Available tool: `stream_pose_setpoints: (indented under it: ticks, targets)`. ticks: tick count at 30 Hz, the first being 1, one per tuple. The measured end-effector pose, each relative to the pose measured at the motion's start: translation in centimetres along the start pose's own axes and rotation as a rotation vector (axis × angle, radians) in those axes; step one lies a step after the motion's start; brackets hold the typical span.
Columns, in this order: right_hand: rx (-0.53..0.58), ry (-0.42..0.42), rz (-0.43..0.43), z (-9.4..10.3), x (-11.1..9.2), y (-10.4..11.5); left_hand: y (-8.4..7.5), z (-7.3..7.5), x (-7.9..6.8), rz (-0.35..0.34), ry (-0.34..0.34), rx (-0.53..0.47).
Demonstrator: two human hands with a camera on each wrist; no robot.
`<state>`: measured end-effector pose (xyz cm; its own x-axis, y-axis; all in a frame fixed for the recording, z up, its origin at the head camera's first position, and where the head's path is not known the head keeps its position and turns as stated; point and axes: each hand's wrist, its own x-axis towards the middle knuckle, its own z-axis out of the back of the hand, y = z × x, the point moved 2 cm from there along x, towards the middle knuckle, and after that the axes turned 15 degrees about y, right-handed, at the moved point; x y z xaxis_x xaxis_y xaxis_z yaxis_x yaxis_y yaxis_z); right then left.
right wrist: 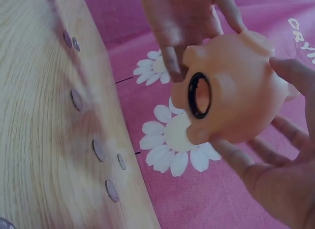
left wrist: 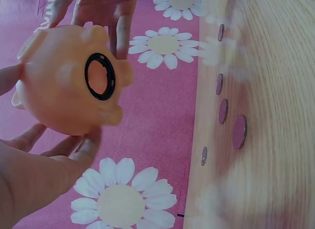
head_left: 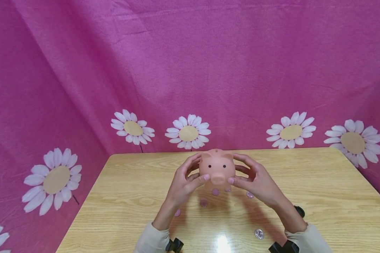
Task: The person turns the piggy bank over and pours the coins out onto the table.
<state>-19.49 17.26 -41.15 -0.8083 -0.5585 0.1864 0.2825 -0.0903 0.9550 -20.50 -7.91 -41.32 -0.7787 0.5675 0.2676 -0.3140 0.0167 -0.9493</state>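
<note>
A peach-pink piggy bank (head_left: pixel 217 165) is held up over the table, its snout and two black eyes facing the head camera. My left hand (head_left: pixel 184 182) grips one side, thumb near the snout and fingers round the flank. On the opposite side my right hand (head_left: pixel 261 181) holds it in the same manner. Both wrist views show the underside, where a black ring (left wrist: pixel 100 76) frames an open round hole between the stubby feet. Several coins (head_left: pixel 259 234) lie on the table below and around the bank; one coin (right wrist: pixel 76 99) appears in the right wrist view.
The light wood-grain table (head_left: pixel 123 196) ends at a rear edge against a pink cloth (head_left: pixel 190 70) printed with white daisies. Black straps with small devices sit on both wrists, and one device (head_left: pixel 285 247) shows by the right sleeve.
</note>
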Motion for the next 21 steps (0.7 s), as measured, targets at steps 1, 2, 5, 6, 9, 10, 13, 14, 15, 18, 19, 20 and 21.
stream_pose_setpoints:
  ticks: [1, 2, 5, 6, 9, 10, 13, 14, 15, 18, 19, 20, 21]
  targets:
    - [-0.009, -0.001, -0.022, 0.0, 0.0, -0.1, 0.1, 0.0, 0.0, 0.021, 0.001, 0.014]
    - [-0.022, -0.001, -0.04, 0.0, 0.0, -0.1, 0.2, 0.0, 0.0, 0.046, 0.002, 0.032]
    - [-0.032, -0.005, -0.123, 0.0, 0.1, -0.5, 0.7, -0.1, 0.0, 0.126, 0.005, 0.087]
    - [-0.024, 0.001, -0.145, 0.1, 0.1, -0.7, 1.0, -0.1, 0.0, 0.152, 0.002, 0.099]
    - [-0.005, 0.017, -0.193, 0.0, 0.1, -1.3, 1.5, -0.2, 0.1, 0.2, -0.004, 0.122]
    - [-0.004, 0.023, -0.197, 0.0, 0.1, -1.5, 1.7, -0.2, 0.1, 0.208, -0.004, 0.124]
    - [-0.001, 0.033, -0.201, 0.0, 0.2, -1.8, 2.0, -0.3, 0.1, 0.233, -0.006, 0.131]
    - [-0.009, 0.03, -0.201, 0.0, 0.2, -1.9, 2.0, -0.3, 0.1, 0.233, -0.006, 0.133]
    - [-0.018, 0.021, -0.195, 0.0, 0.2, -1.8, 1.9, -0.3, 0.1, 0.23, -0.01, 0.13]
    - [-0.057, -0.018, -0.063, 0.0, 0.1, -1.0, 1.0, -0.3, 0.0, 0.116, -0.024, 0.112]
    - [-0.068, -0.034, 0.018, -0.1, 0.0, -0.6, 0.5, -0.3, 0.0, 0.036, -0.023, 0.107]
    - [-0.079, -0.048, 0.114, -0.1, -0.1, 0.0, -0.1, -0.3, -0.1, -0.055, -0.018, 0.104]
    - [-0.086, -0.057, 0.217, -0.1, -0.2, 0.5, -0.6, -0.2, -0.1, -0.145, -0.008, 0.1]
